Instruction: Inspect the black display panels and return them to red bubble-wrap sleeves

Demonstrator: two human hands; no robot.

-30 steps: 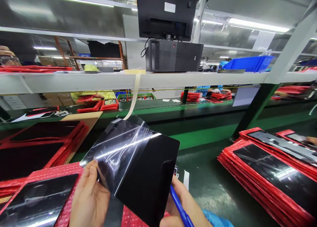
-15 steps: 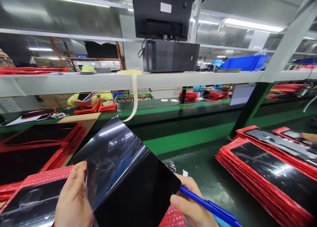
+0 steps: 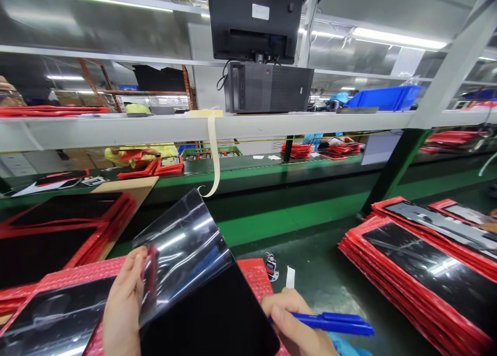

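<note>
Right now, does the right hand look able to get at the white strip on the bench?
Probably yes: the white strip lies just beyond the right hand with nothing visible between, though that hand holds the blue pen.

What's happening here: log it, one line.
left hand: pinches clear plastic film | right hand: holds blue plastic pen, at edge of black rectangular panel | panel: partly bare

The film [image 3: 186,257] looks glossy, clear plastic, the panel [image 3: 209,314] smooth, the pen [image 3: 330,323] shiny plastic, the wrap [image 3: 83,272] bumpy.
</note>
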